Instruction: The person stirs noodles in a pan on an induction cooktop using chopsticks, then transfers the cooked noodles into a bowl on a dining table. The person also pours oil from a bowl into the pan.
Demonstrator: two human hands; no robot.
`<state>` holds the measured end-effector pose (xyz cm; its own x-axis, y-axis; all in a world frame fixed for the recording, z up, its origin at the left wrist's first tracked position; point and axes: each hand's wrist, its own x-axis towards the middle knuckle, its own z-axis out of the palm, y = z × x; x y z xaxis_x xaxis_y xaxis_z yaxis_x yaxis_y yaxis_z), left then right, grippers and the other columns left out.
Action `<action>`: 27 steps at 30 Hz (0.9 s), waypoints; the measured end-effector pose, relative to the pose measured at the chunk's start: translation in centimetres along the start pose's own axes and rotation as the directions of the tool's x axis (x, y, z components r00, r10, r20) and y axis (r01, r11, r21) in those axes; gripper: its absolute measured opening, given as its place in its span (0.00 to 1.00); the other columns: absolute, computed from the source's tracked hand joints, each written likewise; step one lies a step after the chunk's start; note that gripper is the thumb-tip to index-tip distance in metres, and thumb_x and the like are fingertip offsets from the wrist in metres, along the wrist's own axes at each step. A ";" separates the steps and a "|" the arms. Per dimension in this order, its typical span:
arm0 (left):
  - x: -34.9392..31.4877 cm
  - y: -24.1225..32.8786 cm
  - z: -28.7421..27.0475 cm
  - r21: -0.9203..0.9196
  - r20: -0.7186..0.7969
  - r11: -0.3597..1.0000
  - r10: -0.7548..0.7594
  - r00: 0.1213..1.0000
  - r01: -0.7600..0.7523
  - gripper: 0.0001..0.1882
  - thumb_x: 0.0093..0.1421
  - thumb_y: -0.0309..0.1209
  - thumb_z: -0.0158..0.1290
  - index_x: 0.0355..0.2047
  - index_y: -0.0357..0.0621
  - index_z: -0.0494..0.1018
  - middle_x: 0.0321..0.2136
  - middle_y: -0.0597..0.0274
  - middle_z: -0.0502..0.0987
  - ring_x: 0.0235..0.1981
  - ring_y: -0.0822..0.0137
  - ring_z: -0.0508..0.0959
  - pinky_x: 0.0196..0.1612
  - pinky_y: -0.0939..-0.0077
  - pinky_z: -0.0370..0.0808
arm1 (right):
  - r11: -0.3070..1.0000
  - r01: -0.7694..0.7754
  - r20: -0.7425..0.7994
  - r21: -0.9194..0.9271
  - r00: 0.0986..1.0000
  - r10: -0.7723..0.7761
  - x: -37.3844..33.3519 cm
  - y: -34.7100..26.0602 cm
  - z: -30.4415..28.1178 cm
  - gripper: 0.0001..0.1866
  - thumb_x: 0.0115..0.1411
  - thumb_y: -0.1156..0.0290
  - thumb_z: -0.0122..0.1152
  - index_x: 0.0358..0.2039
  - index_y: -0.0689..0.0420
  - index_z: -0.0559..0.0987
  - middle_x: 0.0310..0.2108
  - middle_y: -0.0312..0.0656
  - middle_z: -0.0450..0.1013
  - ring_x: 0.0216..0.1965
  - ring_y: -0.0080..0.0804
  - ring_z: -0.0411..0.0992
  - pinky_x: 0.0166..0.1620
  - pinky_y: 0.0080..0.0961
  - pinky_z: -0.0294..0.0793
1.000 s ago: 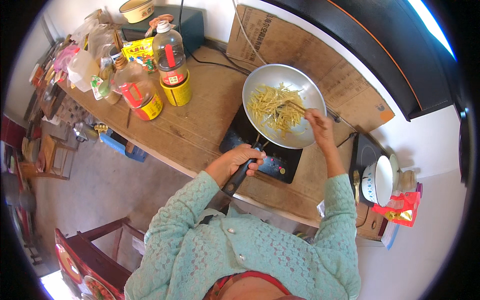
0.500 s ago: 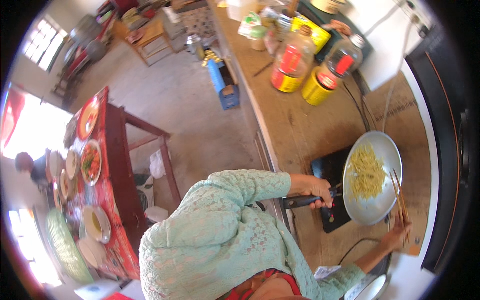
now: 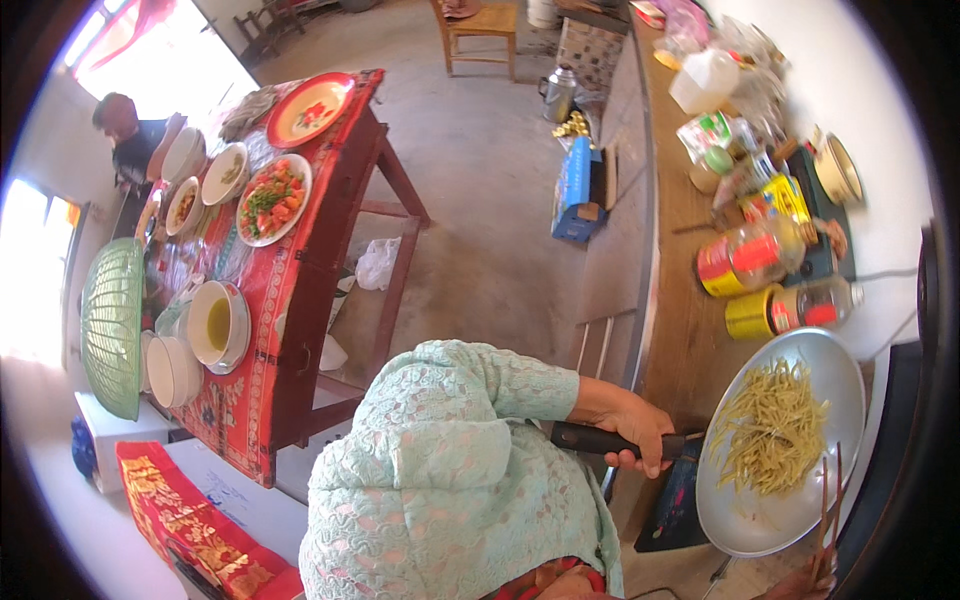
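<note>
My left hand (image 3: 640, 430) is wrapped round the black handle of a silver frying pan (image 3: 745, 538). Thin yellow-green strips of food (image 3: 770, 430) lie heaped in the pan. At the lower right, my right hand (image 3: 800, 584) grips a pair of wooden chopsticks (image 3: 829, 505), their tips at the food's lower right edge; the picture's dark rim hides part of this hand. A flat black cooktop (image 3: 668, 518) shows below and left of the pan, which looks raised and tilted above it.
Sauce bottles (image 3: 750, 255), a yellow can (image 3: 752, 313) and a white jug (image 3: 705, 80) crowd the wooden counter (image 3: 672, 330). Leftward stands a red table (image 3: 262, 345) with bowls and plates, a person (image 3: 140, 140) beyond it. A blue box (image 3: 578, 195) sits on the floor.
The view has swung leftward, bringing more of the table into sight. The pan looks nearer and more off the cooktop. Both hands keep their holds; the chopsticks stay at the food's edge.
</note>
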<state>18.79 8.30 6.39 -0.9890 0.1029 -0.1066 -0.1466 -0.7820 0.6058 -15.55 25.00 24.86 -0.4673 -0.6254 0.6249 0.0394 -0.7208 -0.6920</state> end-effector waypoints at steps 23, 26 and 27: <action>-35.7 -0.5 -0.2 0.403 -0.824 0.598 0.567 0.011 -0.692 0.11 0.53 0.24 0.54 0.34 0.40 0.64 0.13 0.68 0.63 0.11 0.77 0.64 0.12 0.80 0.60 | 0.894 -0.421 0.847 0.151 0.521 0.102 -7.8 36.1 56.0 0.22 0.64 0.52 0.43 0.33 0.61 0.70 0.45 0.56 0.69 0.46 0.46 0.71 0.47 0.40 0.73; -36.6 -1.9 0.1 0.469 -0.829 0.524 0.539 -0.150 -0.712 0.11 0.53 0.23 0.54 0.34 0.39 0.63 0.15 0.68 0.64 0.11 0.77 0.64 0.12 0.80 0.63 | 0.884 -0.461 0.956 0.072 0.286 0.071 -10.3 36.9 59.6 0.13 0.66 0.65 0.45 0.33 0.62 0.72 0.45 0.52 0.69 0.44 0.44 0.73 0.49 0.36 0.71; -36.9 -2.2 0.4 0.488 -0.826 0.492 0.527 -0.200 -0.721 0.11 0.53 0.23 0.55 0.34 0.39 0.64 0.15 0.68 0.64 0.11 0.77 0.64 0.12 0.80 0.63 | 0.871 -0.485 0.970 0.073 0.236 0.050 -11.2 36.9 60.5 0.11 0.65 0.68 0.46 0.33 0.63 0.73 0.44 0.51 0.71 0.45 0.42 0.72 0.50 0.34 0.70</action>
<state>55.56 6.46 9.29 0.1376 -0.9405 -0.3106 0.6308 -0.1585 0.7596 44.60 -12.70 14.16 0.7487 -0.4734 0.4640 0.3259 -0.3467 -0.8795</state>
